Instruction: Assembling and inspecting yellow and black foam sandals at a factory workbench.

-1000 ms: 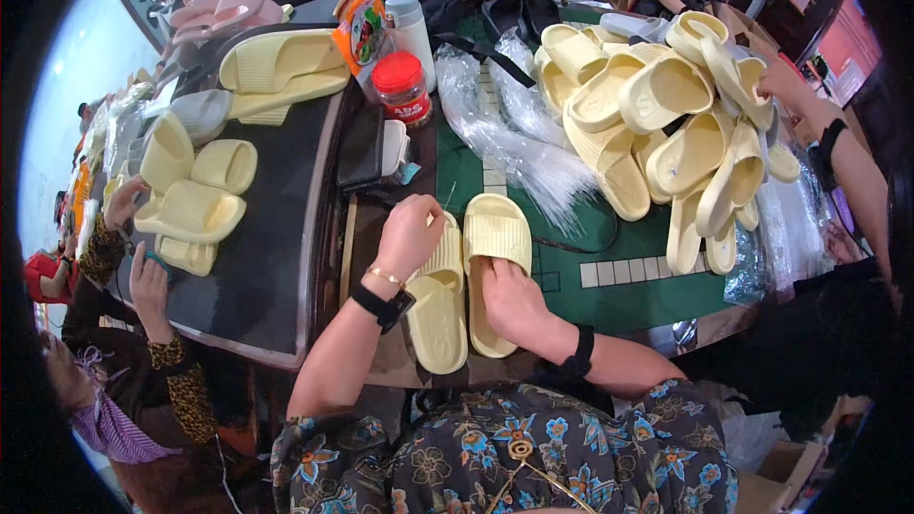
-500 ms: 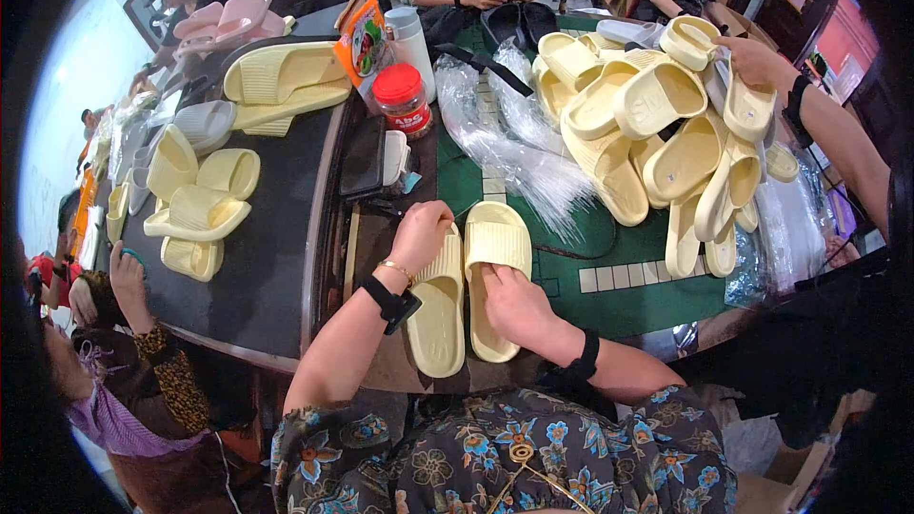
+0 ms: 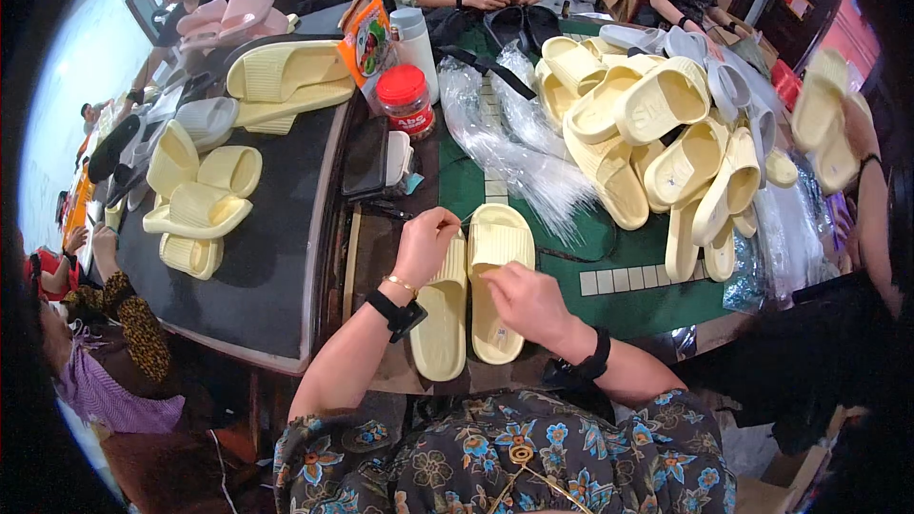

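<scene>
Two pale yellow slippers lie side by side before me, toes pointing away: the left slipper (image 3: 440, 331) and the right slipper (image 3: 503, 233). My left hand (image 3: 426, 243) is pinched closed over the left slipper's strap; a thin clear strand (image 3: 466, 220) shows at its fingertips, beside the right slipper's toe. Just above the right slipper's strap opening, my right hand (image 3: 535, 305) is closed, thumb against fingers. What it holds, if anything, is hidden. Beyond the slippers lies a bundle of clear plastic strands (image 3: 533, 176).
A heap of yellow slippers (image 3: 662, 95) stands at right, with grey slippers (image 3: 728, 86) behind. A co-worker's hand (image 3: 860, 128) holds yellow slippers (image 3: 824, 119) at far right. A red-lidded jar (image 3: 404, 100) and white bottle (image 3: 415, 48) stand left of centre; more slippers (image 3: 200, 205) lie left.
My right hand has drawn up out of the right slipper's opening, its fingers now visible. At right, the co-worker's hand has moved from the heap to the far right with yellow slippers.
</scene>
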A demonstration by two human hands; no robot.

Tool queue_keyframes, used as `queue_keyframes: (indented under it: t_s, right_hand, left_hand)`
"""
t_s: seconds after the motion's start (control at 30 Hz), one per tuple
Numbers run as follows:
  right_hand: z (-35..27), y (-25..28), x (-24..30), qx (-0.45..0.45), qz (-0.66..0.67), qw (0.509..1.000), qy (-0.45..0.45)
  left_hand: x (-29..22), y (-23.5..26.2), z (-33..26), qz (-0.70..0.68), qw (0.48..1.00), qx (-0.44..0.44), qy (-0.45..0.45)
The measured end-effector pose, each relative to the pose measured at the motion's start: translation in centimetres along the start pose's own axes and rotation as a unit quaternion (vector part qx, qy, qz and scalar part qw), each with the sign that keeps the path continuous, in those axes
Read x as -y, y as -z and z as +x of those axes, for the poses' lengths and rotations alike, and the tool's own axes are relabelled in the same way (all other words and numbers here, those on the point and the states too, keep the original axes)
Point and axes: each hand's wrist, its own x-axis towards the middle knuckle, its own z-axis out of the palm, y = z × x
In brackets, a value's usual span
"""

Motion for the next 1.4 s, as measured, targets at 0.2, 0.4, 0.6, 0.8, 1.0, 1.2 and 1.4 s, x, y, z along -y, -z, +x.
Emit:
queue_keyframes:
  t_s: [0.2,0.4,0.6,0.8,1.0,1.2,1.4]
  right_hand:
    - [5.1,0.2,-2.3,-0.174,0.024,0.978,0.108]
    - [7.8,-1.8,-3.5,-0.019,0.071,0.994,0.087]
    - [7.2,-1.6,-3.8,-0.055,0.198,0.978,-0.036]
    - [7.0,-1.6,-3.6,-0.073,0.380,0.917,-0.099]
    - [6.7,-1.2,-3.5,-0.075,0.401,0.908,-0.099]
    - [6.6,-0.8,-3.2,-0.058,0.416,0.902,-0.094]
    - [6.7,-1.0,-3.4,-0.062,0.404,0.909,-0.077]
  left_hand:
    - [-1.0,-1.2,-2.3,-0.094,0.991,0.049,0.078]
    - [-0.4,-0.9,-2.7,-0.184,0.974,0.036,0.125]
    - [-1.3,-0.5,-2.4,-0.333,0.935,-0.053,0.105]
    - [-2.0,-0.3,-2.4,-0.377,0.917,-0.033,0.129]
    - [-1.9,-0.7,-2.6,-0.247,0.964,-0.009,0.097]
    - [-1.8,-0.9,-2.6,-0.247,0.964,0.008,0.095]
    - [-1.9,-1.0,-2.7,-0.240,0.967,0.010,0.081]
